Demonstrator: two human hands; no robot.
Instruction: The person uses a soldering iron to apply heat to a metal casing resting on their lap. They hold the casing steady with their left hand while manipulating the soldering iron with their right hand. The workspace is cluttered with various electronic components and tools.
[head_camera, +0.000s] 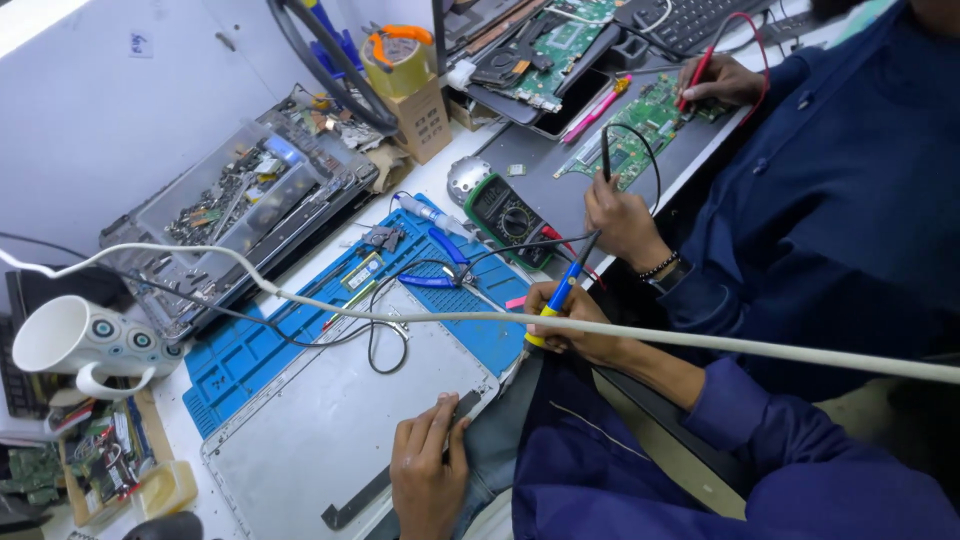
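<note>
Flat silver-grey laptop cover (330, 420): matt, smooth metal look. Ribbed blue work mat (240, 360): dull rubber. White patterned mug (75, 340): glossy ceramic.

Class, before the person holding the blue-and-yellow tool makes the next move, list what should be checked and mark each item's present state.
1. Right hand closed around the blue-and-yellow tool: ok.
2. Left hand resting on the grey laptop cover: ok.
3. White cable clear of the work area: not ok, it crosses in front of the right hand.
4. Tool tip hot or cold: cannot tell.
5. Mug away from the cover: ok.
</note>
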